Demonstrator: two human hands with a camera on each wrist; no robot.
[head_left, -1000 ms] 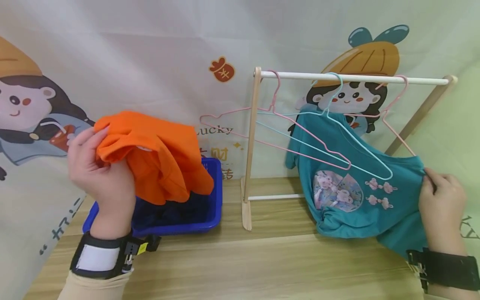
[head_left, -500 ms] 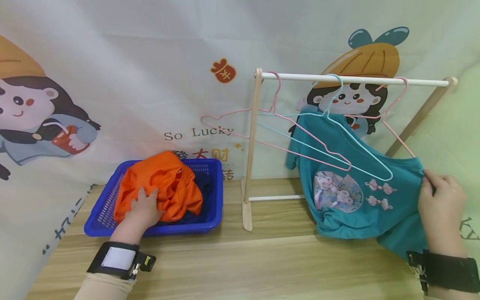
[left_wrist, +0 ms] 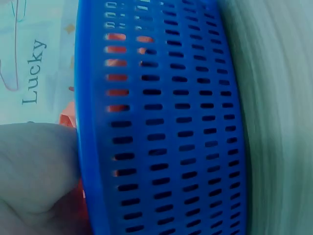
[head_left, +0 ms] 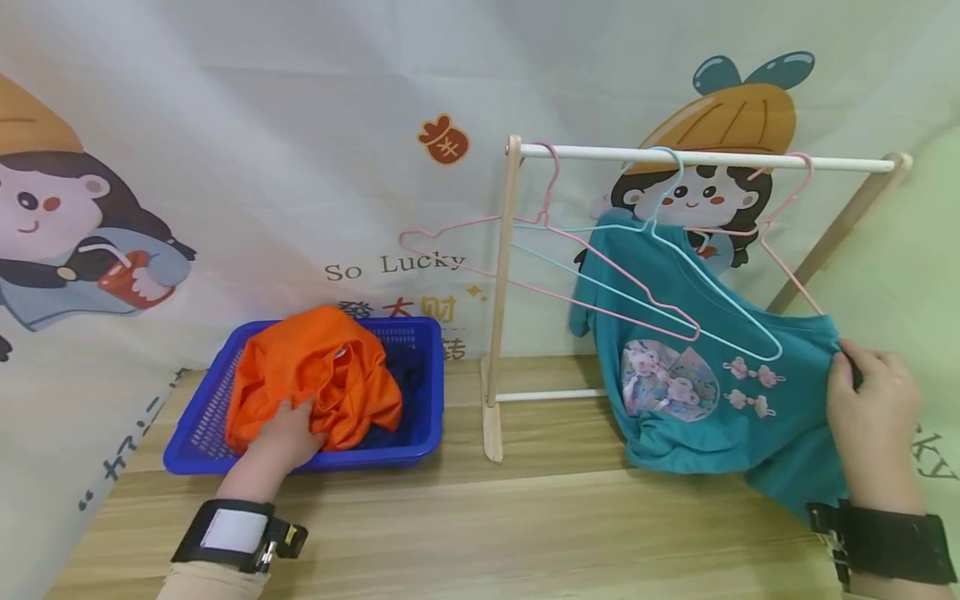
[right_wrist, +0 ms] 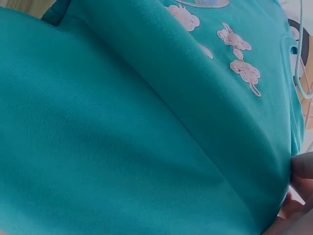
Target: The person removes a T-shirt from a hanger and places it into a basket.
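My left hand [head_left: 283,437] rests on a crumpled orange garment [head_left: 318,375] in a blue plastic basket [head_left: 431,417], just inside the front rim. Its fingertips are partly lost among the folds. In the left wrist view the slotted basket wall [left_wrist: 161,122] hides most of that hand. On the right, my right hand [head_left: 873,400] pinches the shoulder edge of a teal shirt [head_left: 795,433] between thumb and fingers. The shirt hangs on the rightmost pink hanger [head_left: 787,262], with printed pink figures on its front. Teal cloth [right_wrist: 122,122] fills most of the right wrist view.
A wooden rack with a white rail [head_left: 592,152] stands right of the basket. A bare pink hanger [head_left: 600,250] and a light blue hanger [head_left: 712,279] hang on it, before the shirt. Dark cloth [head_left: 408,375] lies under the orange garment. A printed backdrop stands behind.
My left hand has lowered the orange garment into the basket and let go of it, staying on top and shifting slightly toward the front rim. The right hand still pinches the teal shirt.
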